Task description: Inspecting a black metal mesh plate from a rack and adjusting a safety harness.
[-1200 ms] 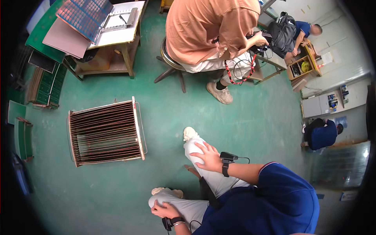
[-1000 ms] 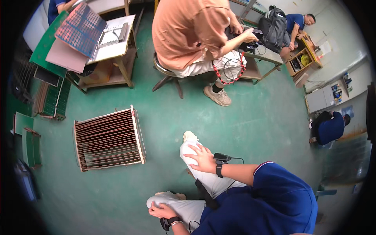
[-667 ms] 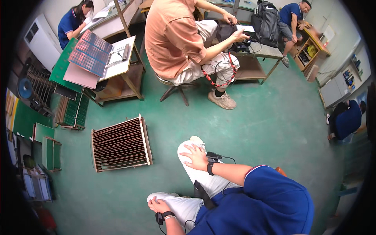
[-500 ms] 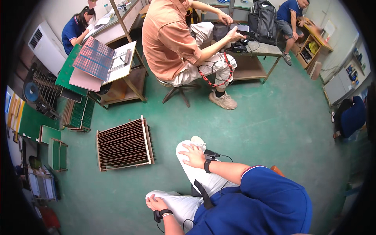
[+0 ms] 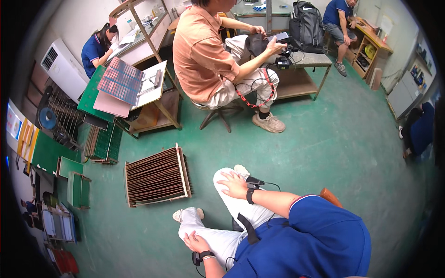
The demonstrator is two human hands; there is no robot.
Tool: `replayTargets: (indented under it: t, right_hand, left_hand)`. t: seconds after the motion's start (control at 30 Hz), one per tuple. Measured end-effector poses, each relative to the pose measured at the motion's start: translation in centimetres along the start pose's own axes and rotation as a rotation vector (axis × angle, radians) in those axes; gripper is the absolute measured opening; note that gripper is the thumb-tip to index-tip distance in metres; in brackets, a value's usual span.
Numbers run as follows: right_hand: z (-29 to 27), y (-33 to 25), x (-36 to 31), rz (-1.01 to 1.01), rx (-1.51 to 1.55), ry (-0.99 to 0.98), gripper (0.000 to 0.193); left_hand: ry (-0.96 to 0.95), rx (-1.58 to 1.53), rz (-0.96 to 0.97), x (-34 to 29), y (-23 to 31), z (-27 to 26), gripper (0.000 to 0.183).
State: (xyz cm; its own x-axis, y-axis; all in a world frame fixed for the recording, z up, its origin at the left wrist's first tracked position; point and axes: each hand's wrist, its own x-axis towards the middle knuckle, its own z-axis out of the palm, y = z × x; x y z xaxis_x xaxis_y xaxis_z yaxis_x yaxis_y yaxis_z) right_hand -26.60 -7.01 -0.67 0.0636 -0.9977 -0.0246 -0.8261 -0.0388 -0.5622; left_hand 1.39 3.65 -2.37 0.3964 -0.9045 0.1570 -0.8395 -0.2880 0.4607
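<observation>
My right hand [image 5: 234,186] lies flat on my right knee [image 5: 221,178], fingers spread, with nothing in it. On my left thigh rests my left hand [image 5: 196,242], its fingers laid over the white trouser leg [image 5: 211,236]; no object shows in it. Each wrist wears a black strap with a small black device, one on the right wrist [image 5: 254,182] and one on the left wrist [image 5: 199,257], both with thin cables. In front of my legs, on the green floor, stands a rack [image 5: 157,178] of many thin brown slats or boards, apart from both hands.
A person in an orange shirt [image 5: 201,51] sits ahead, holding a phone-like device [image 5: 279,36]. A bench [image 5: 313,59] bears a black backpack [image 5: 307,28]. At left stand a table with reddish panels [image 5: 120,78], a fan [image 5: 47,118] and green board racks [image 5: 79,190]. Other people sit farther off.
The whole view has shifted slightly, so the room sits farther right. My left lower leg and shoe now show, and my left hand stays on that leg. My right hand stays on the knee.
</observation>
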Motion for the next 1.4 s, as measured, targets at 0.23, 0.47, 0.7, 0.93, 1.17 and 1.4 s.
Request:
replayTargets:
  t: [0.23,0.47,0.7,0.93,1.17,1.4]
  right_hand:
    - [-0.41,0.09,-0.03,0.03,-0.003,-0.033,0.04]
    - [-0.07,-0.12,0.32,0.035,-0.021,-0.043,0.04]
    - [-0.18,-0.09,0.27,0.026,-0.014,-0.003,0.039]
    - [-0.04,-0.03,0.28,0.026,-0.007,0.019,0.039]
    - [-0.05,0.02,0.3,0.047,-0.03,0.005,0.04]
    - [-0.11,0.12,0.39,0.06,-0.012,-0.016,0.04]
  left_hand:
    - [0.02,-0.003,-0.054,0.5,-0.12,0.27,0.016]
    - [0.052,-0.011,-0.056,0.6,-0.67,0.67,0.015]
    - [0.04,0.002,-0.078,0.75,-0.6,0.81,0.014]
    - [0.052,0.027,-0.045,0.67,-0.7,0.62,0.014]
    - [0.034,0.022,-0.052,0.79,-0.38,0.5,0.016]
    - [0.048,0.018,-0.041,0.72,-0.85,0.83,0.017]
